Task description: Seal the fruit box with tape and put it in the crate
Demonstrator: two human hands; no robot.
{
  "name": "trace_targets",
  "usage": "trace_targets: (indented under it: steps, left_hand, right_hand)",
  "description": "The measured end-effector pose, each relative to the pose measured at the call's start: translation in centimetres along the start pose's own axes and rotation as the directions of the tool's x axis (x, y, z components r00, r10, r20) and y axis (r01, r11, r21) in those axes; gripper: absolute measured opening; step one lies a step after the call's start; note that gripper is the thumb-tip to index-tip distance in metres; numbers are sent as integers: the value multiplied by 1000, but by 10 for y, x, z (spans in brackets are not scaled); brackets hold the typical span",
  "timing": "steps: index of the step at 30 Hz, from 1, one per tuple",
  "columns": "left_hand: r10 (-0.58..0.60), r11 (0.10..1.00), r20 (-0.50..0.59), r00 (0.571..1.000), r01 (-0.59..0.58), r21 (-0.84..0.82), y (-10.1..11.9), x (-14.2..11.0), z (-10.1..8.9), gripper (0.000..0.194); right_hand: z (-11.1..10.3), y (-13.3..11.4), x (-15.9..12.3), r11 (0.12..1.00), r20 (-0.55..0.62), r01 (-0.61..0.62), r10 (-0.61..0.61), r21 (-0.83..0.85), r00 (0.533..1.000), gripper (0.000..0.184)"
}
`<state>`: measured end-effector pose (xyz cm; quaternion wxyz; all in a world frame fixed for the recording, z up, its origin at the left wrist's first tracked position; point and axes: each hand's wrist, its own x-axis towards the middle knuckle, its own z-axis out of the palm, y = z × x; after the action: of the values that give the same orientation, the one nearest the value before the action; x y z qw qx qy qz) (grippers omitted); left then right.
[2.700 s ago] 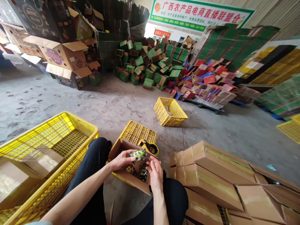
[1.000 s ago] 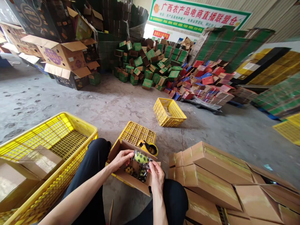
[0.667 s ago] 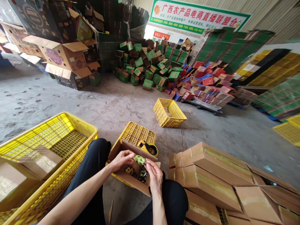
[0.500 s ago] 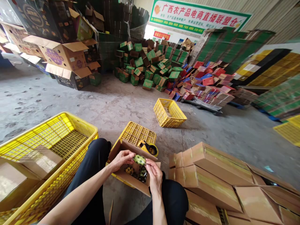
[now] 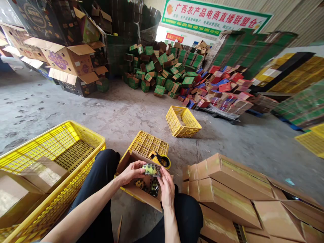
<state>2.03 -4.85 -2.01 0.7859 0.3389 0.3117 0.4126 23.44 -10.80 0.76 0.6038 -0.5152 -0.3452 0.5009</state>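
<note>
Between my two hands, above an open cardboard box (image 5: 151, 199), is a green and black spotted item in clear plastic wrap (image 5: 151, 170); its exact kind I cannot make out. My left hand (image 5: 132, 172) pinches its left end, and my right hand (image 5: 165, 185) grips its right end. Inside the box lie a yellow and black spotted item (image 5: 139, 183) and a dark green one in shiny wrap (image 5: 154, 187). The box rests on an upturned yellow crate (image 5: 149, 143). A yellow tape dispenser (image 5: 161, 160) lies on the crate just behind the box.
At my left stands a large yellow crate (image 5: 86, 131) with cardboard boxes in it. Stacked taped cartons (image 5: 235, 189) rise at my right. A smaller yellow crate (image 5: 183, 122) sits on the floor ahead. Piles of green boxes (image 5: 159, 90) and red boxes (image 5: 224, 87) lie farther back.
The wrapped item has turned between my hands, so more of its length and plastic shows. My right fingers have shifted slightly along its end. The box and its contents stay put.
</note>
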Motion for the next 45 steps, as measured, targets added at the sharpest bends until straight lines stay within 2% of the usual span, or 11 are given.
trace_targets:
  steps: [2, 7, 10, 15, 17, 20, 23, 30, 37, 41, 45]
  left_hand:
    - [27, 999, 1, 1000, -27, 39, 0, 0, 0, 54]
    - [25, 988, 92, 995, -39, 149, -1, -1, -3, 63]
    - [47, 988, 87, 995, -59, 143, -5, 1, -5, 78]
    - [52, 993, 12, 999, -53, 102, -11, 4, -7, 96]
    - [31, 995, 1, 1000, -30, 99, -10, 3, -6, 90]
    - [-10, 993, 44, 999, 5, 119, -7, 2, -4, 65]
    - [15, 994, 49, 999, -20, 112, -4, 2, -2, 54]
    - [86, 991, -64, 994, -79, 105, -1, 1, -1, 54]
    - [131, 985, -14, 991, -128, 114, 2, 1, 1, 52]
    - [126, 989, -10, 992, -125, 83, -2, 2, 0, 55]
    - [101, 991, 11, 995, -102, 89, -1, 3, 0, 60]
  right_hand:
    - [2, 1, -1, 996, -26, -76, 77, 38, 997, 58]
    - [3, 8, 0, 983, -24, -184, 184, 0, 983, 71]
    - [-1, 11, 3, 982, -45, -188, 189, 20, 981, 67]
    - [-5, 13, 5, 989, -54, -145, 147, 37, 988, 55]
    - [-5, 13, 5, 990, -70, -131, 135, 52, 988, 57]
    - [-6, 13, 5, 988, -75, -137, 142, 68, 987, 60]
    - [-8, 14, 5, 985, -61, -153, 158, 85, 985, 61]
    - [-4, 8, 0, 988, -1, -153, 154, 33, 988, 61]
    - [-3, 10, 0, 989, -32, -146, 146, 15, 989, 44]
    - [-4, 12, 1, 991, -78, -124, 127, 44, 989, 45]
    - [-4, 10, 2, 991, -70, -125, 129, 53, 989, 44]
